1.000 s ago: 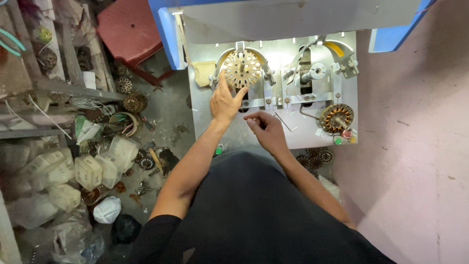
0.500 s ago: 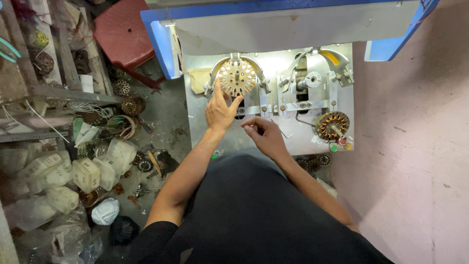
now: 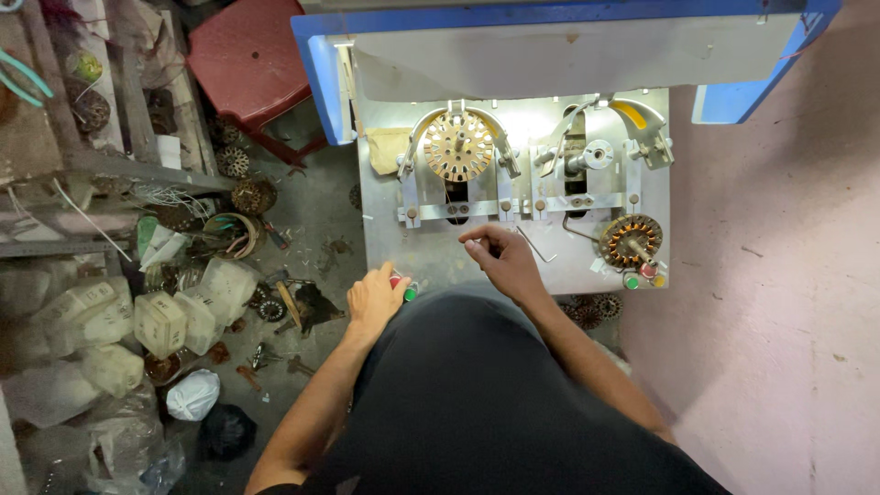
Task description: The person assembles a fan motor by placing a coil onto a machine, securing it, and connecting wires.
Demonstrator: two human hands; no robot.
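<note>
- Floor at left: plastic jugs (image 3: 160,316), loose coils.
- Left hand (image 3: 374,298) rests loosely open on the red and green buttons (image 3: 403,287) at the metal plate's (image 3: 431,261) front edge, gripping nothing.
- Slotted round core (image 3: 457,146) sits clamped in the left fixture, well above both hands.
- Right hand (image 3: 502,257) pinched shut, seemingly on thin wire; cannot confirm.
- Wound core (image 3: 629,240) lies at right.
- Judged step: starting the machine; it calls for a firm button press.

The person wears a plain black short-sleeved top, both forearms bare, no gloves
</note>
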